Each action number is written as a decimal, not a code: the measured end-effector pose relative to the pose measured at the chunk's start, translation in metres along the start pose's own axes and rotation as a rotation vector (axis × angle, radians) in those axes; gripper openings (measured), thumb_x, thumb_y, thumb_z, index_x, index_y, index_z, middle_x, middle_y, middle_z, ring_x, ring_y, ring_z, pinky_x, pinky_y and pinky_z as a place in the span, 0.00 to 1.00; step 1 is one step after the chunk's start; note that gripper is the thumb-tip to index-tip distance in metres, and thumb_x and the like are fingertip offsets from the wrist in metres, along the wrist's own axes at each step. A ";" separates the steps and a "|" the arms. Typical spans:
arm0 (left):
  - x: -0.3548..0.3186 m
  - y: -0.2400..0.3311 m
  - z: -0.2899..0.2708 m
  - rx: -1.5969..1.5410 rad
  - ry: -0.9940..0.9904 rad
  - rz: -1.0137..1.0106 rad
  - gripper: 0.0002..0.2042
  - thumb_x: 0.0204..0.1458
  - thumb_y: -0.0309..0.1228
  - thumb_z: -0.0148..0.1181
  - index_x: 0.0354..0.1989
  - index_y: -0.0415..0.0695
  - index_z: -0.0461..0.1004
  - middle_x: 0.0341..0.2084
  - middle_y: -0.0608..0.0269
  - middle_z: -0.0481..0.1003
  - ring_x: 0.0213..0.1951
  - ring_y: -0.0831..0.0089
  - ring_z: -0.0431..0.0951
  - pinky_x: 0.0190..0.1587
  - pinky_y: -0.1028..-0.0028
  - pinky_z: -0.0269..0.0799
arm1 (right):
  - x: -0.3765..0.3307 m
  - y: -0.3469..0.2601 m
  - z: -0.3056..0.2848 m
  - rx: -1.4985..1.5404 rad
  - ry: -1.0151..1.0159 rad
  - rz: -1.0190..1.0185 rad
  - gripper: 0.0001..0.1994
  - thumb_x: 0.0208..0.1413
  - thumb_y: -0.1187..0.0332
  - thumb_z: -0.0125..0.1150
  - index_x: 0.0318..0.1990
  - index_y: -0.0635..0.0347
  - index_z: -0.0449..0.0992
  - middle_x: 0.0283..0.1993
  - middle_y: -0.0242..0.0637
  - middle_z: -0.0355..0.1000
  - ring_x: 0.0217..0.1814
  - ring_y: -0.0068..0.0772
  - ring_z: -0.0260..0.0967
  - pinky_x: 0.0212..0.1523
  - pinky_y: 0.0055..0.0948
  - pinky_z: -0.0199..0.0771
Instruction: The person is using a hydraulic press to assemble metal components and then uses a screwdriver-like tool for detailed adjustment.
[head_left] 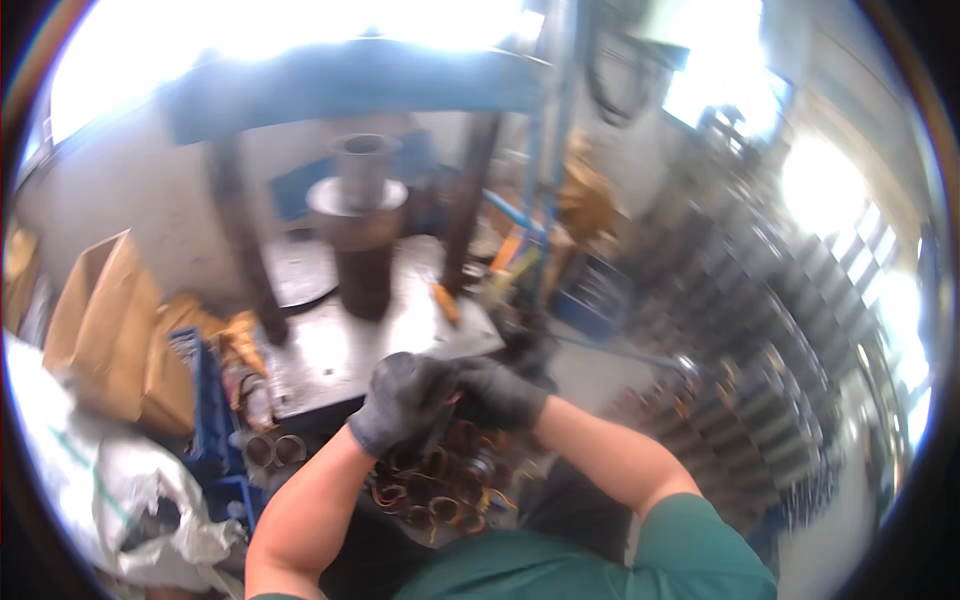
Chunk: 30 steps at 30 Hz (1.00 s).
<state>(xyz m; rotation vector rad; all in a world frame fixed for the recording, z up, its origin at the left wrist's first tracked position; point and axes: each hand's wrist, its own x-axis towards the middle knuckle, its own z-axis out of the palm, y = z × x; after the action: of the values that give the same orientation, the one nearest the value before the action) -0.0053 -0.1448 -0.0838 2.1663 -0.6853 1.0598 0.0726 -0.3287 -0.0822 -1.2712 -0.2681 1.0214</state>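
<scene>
Above the copper coils [430,495], left hand [400,400] and right hand [500,392] together, grip contents unclear.

bare press plate [330,350] lies open ahead; the ram cylinder [362,255] and posts [240,230] block beyond.

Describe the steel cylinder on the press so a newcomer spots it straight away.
Find the blue-framed press at top centre, with its grey steel bed plate just beyond the gloved hands. The dark steel cylinder stands upright on that plate between the two dark columns. Unlike its neighbours, it carries a wide flat collar and a narrower, lighter tube on top.
</scene>
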 end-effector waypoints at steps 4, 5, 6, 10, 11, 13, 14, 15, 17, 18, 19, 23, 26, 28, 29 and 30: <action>0.011 0.049 0.021 -0.185 -0.263 0.167 0.11 0.50 0.25 0.67 0.43 0.44 0.77 0.30 0.56 0.80 0.31 0.54 0.80 0.34 0.56 0.74 | -0.063 0.055 -0.037 -0.137 0.091 -0.050 0.16 0.61 0.71 0.61 0.56 0.58 0.77 0.43 0.30 0.77 0.42 0.19 0.75 0.39 0.23 0.79; 0.001 0.054 0.027 -0.132 -0.166 0.180 0.13 0.50 0.28 0.68 0.44 0.44 0.77 0.31 0.57 0.79 0.34 0.55 0.80 0.37 0.57 0.75 | -0.086 0.058 -0.041 -0.104 0.148 -0.063 0.16 0.61 0.71 0.61 0.56 0.58 0.77 0.43 0.30 0.77 0.42 0.19 0.75 0.39 0.23 0.79; -0.007 0.056 0.034 -0.081 -0.064 0.189 0.15 0.50 0.31 0.68 0.46 0.44 0.77 0.32 0.59 0.77 0.36 0.56 0.80 0.40 0.58 0.76 | -0.111 0.056 -0.039 -0.119 0.196 -0.025 0.19 0.60 0.71 0.60 0.59 0.59 0.76 0.45 0.29 0.77 0.46 0.19 0.74 0.43 0.23 0.77; 0.005 0.058 0.048 -0.087 -0.043 0.170 0.16 0.51 0.29 0.68 0.49 0.44 0.75 0.35 0.57 0.76 0.37 0.57 0.77 0.41 0.58 0.76 | -0.212 0.074 -0.073 -0.027 0.463 -0.345 0.23 0.56 0.71 0.58 0.61 0.62 0.76 0.46 0.29 0.77 0.47 0.19 0.74 0.43 0.22 0.75; 0.000 0.053 0.052 -0.168 -0.083 0.041 0.15 0.53 0.28 0.67 0.49 0.44 0.76 0.35 0.57 0.76 0.37 0.59 0.78 0.41 0.62 0.76 | -0.239 0.080 -0.086 -0.254 0.601 -0.531 0.23 0.54 0.71 0.60 0.60 0.61 0.76 0.43 0.31 0.78 0.40 0.19 0.74 0.36 0.22 0.74; -0.012 0.043 0.056 -0.276 -0.137 -0.146 0.13 0.56 0.24 0.64 0.49 0.42 0.75 0.36 0.56 0.76 0.36 0.62 0.79 0.40 0.69 0.75 | -0.305 0.073 -0.092 -0.260 0.872 -0.512 0.24 0.50 0.70 0.63 0.57 0.61 0.78 0.40 0.33 0.78 0.33 0.19 0.75 0.29 0.22 0.73; -0.024 0.037 0.060 -0.347 -0.149 -0.278 0.12 0.57 0.23 0.64 0.49 0.41 0.76 0.36 0.55 0.76 0.36 0.63 0.79 0.40 0.70 0.75 | -0.340 0.063 -0.084 -0.024 0.993 -0.312 0.24 0.48 0.68 0.64 0.56 0.61 0.78 0.40 0.33 0.78 0.32 0.19 0.75 0.30 0.22 0.74; -0.028 0.038 0.063 -0.357 -0.163 -0.268 0.12 0.57 0.23 0.64 0.49 0.41 0.76 0.36 0.55 0.76 0.36 0.63 0.79 0.40 0.70 0.75 | -0.367 0.070 -0.092 -0.011 1.097 -0.359 0.22 0.48 0.68 0.64 0.54 0.60 0.79 0.38 0.33 0.78 0.30 0.19 0.74 0.28 0.21 0.73; -0.033 0.039 0.069 -0.367 -0.284 -0.408 0.09 0.59 0.22 0.63 0.48 0.41 0.76 0.35 0.54 0.78 0.36 0.61 0.81 0.41 0.69 0.77 | -0.418 0.097 -0.114 -0.014 1.324 -0.436 0.18 0.48 0.67 0.64 0.49 0.58 0.79 0.32 0.32 0.77 0.25 0.19 0.72 0.23 0.21 0.70; -0.041 0.033 0.075 -0.378 -0.301 -0.397 0.09 0.59 0.22 0.63 0.48 0.41 0.76 0.35 0.54 0.78 0.36 0.61 0.81 0.41 0.69 0.77 | -0.443 0.120 -0.130 -0.030 1.446 -0.463 0.16 0.49 0.67 0.63 0.47 0.56 0.79 0.28 0.31 0.76 0.21 0.20 0.70 0.20 0.21 0.68; -0.054 0.026 0.082 -0.353 -0.379 -0.392 0.08 0.60 0.22 0.63 0.47 0.41 0.76 0.35 0.53 0.79 0.36 0.60 0.82 0.42 0.68 0.77 | -0.462 0.141 -0.145 0.017 1.555 -0.454 0.13 0.50 0.67 0.63 0.45 0.56 0.78 0.25 0.30 0.74 0.19 0.20 0.69 0.17 0.21 0.66; -0.052 0.056 0.087 -0.200 -0.566 -0.128 0.11 0.57 0.19 0.61 0.48 0.44 0.76 0.36 0.51 0.80 0.37 0.54 0.84 0.41 0.65 0.79 | -0.549 0.272 -0.239 0.304 1.827 -0.479 0.04 0.55 0.67 0.61 0.36 0.53 0.77 0.21 0.30 0.72 0.15 0.23 0.66 0.14 0.25 0.63; -0.061 0.059 0.100 -0.190 -0.719 -0.012 0.17 0.55 0.17 0.59 0.52 0.45 0.75 0.39 0.52 0.81 0.35 0.58 0.84 0.39 0.64 0.80 | -0.617 0.336 -0.285 0.147 2.074 -0.257 0.02 0.56 0.68 0.61 0.34 0.51 0.78 0.20 0.30 0.71 0.16 0.27 0.68 0.15 0.31 0.63; -0.065 0.066 0.110 -0.317 -0.873 -0.295 0.20 0.54 0.15 0.58 0.55 0.46 0.74 0.43 0.53 0.80 0.35 0.64 0.83 0.38 0.67 0.80 | -0.658 0.389 -0.340 0.730 2.418 -0.273 0.04 0.57 0.66 0.63 0.35 0.54 0.79 0.22 0.31 0.72 0.17 0.29 0.69 0.17 0.34 0.65; -0.068 0.069 0.106 -0.297 -0.876 -0.305 0.20 0.54 0.15 0.58 0.55 0.46 0.74 0.43 0.53 0.80 0.35 0.64 0.83 0.38 0.67 0.80 | -0.654 0.381 -0.348 0.738 2.398 -0.261 0.04 0.57 0.66 0.63 0.35 0.54 0.79 0.22 0.31 0.72 0.17 0.29 0.69 0.17 0.34 0.65; -0.070 0.070 0.105 -0.358 -0.914 -0.437 0.22 0.53 0.13 0.57 0.56 0.46 0.74 0.45 0.54 0.80 0.37 0.67 0.82 0.40 0.68 0.80 | -0.658 0.367 -0.348 0.592 2.483 -0.164 0.06 0.58 0.65 0.63 0.36 0.55 0.80 0.23 0.32 0.73 0.19 0.31 0.71 0.18 0.35 0.67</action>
<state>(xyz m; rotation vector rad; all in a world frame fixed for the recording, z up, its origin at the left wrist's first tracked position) -0.0382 -0.2549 -0.1705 2.2514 -0.6556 -0.3099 -0.2362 -1.0710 -0.2867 -1.0538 1.6289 -1.0107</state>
